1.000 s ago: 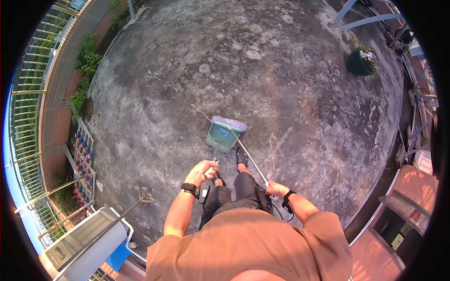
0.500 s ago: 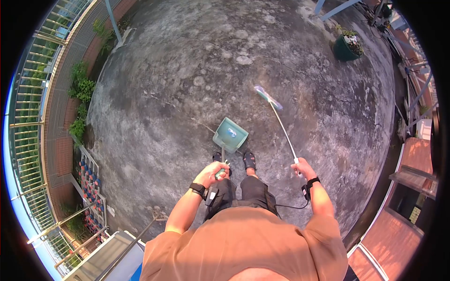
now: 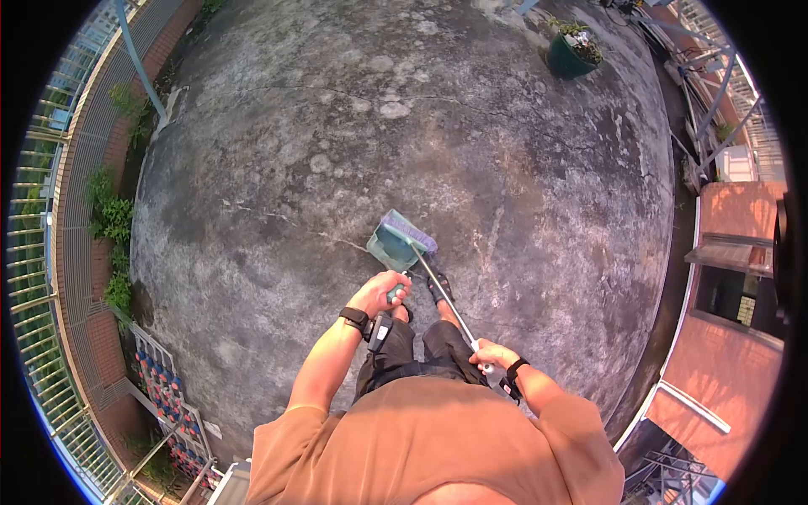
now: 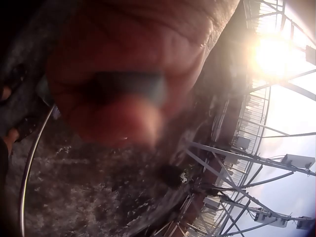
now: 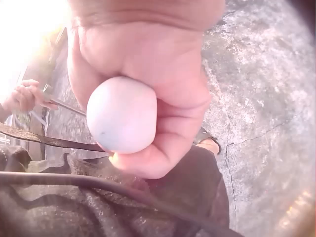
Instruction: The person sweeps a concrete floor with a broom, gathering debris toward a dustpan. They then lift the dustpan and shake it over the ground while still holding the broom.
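Observation:
The left hand (image 3: 380, 293) grips the green handle (image 3: 395, 292) of a dustpan (image 3: 388, 249); in the left wrist view its fingers curl round the handle's end (image 4: 129, 85). Gripping the white end of the broom handle (image 3: 446, 290) is the right hand (image 3: 495, 355), low by the thigh. The rounded white handle end (image 5: 122, 114) fills that fist in the right wrist view. At the far end of the stick, the broom's purple bristles (image 3: 409, 232) lie over the dustpan's right part, just in front of the feet. Whether they touch the pan, I cannot tell.
Stained concrete floor (image 3: 320, 160) surrounds the person, whose sandalled foot (image 3: 439, 288) is beside the dustpan. A green planter (image 3: 572, 57) stands at the far right. Left are a railing (image 3: 32, 290), plants (image 3: 109, 210) and a rack (image 3: 172, 404). A brick-coloured structure (image 3: 736, 219) is at right.
The broom swung out to the right, away from the dustpan, then came back over it as the right hand moved inward. The left hand still holds the dustpan. The view has shifted.

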A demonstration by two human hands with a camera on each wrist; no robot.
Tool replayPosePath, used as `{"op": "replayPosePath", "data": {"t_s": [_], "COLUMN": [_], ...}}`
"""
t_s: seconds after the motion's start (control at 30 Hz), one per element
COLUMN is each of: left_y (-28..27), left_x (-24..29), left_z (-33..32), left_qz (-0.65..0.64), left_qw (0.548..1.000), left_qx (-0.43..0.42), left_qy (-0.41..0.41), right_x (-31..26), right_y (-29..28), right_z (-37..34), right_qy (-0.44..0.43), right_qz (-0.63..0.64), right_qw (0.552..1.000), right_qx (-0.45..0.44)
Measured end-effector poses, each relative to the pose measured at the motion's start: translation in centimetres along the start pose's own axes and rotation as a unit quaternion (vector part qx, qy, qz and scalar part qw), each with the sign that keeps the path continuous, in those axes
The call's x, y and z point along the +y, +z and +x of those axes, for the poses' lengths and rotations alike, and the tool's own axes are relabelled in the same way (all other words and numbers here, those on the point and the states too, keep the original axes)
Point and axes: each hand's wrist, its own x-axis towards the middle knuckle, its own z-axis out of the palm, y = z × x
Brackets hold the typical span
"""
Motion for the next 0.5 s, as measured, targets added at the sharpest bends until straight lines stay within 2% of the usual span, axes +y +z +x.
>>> {"op": "replayPosePath", "data": {"t_s": [0.07,0.13,0.23,0.3,0.43,0.5], "left_y": [-1.0,-1.8,-2.4,-1.4,2.1,4.4], "left_x": [0.1,0.2,-0.3,-0.2,0.5,1.6], "left_z": [0.5,0.8,1.6,1.2,1.5,2.2], "left_qz": [-0.007,-0.088,-0.107,-0.11,-0.122,-0.124], "left_qw": [1.0,0.994,0.992,0.992,0.991,0.99], "left_qx": [-0.008,-0.063,-0.066,-0.057,-0.047,-0.046], "left_qy": [-0.011,-0.032,-0.024,-0.019,-0.025,-0.048], "right_x": [0.6,-0.5,-0.1,-1.9,-3.4,-4.5], "right_y": [-0.2,-0.4,-2.0,-3.3,-10.7,-15.9], "right_z": [-1.8,-4.6,-5.1,-6.6,-5.6,-4.4], "right_qy": [-0.029,-0.036,-0.051,-0.064,-0.13,-0.165], "right_qz": [0.045,0.076,0.118,0.123,0.152,0.117], "right_qw": [0.999,0.996,0.991,0.987,0.974,0.966], "right_qx": [-0.001,0.032,0.046,0.081,0.109,0.16]}}
